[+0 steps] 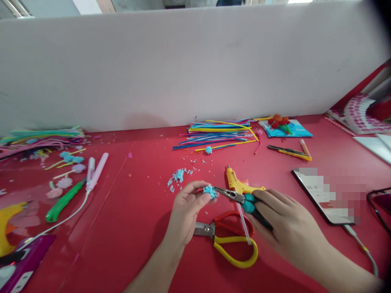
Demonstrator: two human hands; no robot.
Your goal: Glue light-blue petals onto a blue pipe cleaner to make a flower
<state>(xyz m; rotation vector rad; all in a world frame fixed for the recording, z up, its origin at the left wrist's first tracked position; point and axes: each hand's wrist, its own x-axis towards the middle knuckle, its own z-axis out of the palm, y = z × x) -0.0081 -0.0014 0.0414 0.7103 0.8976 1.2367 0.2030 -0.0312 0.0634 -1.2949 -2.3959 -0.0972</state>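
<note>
Pinching a blue fluffy ball [210, 191], left hand [187, 207] meets pliers [235, 196] clamped in right hand [285, 228] fingers.

No legible text anywhere.

The table [137, 228] is smooth, shiny red. The little blue ball [210, 191] looks soft and fuzzy. The pliers [235, 196] have grey metal tips and plastic handles.

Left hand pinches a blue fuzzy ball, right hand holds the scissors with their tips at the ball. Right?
Not quite. In the head view the right hand holds teal-handled pliers, not scissors. The scissors lie on the red table. The left hand does pinch the blue fuzzy ball.
</note>
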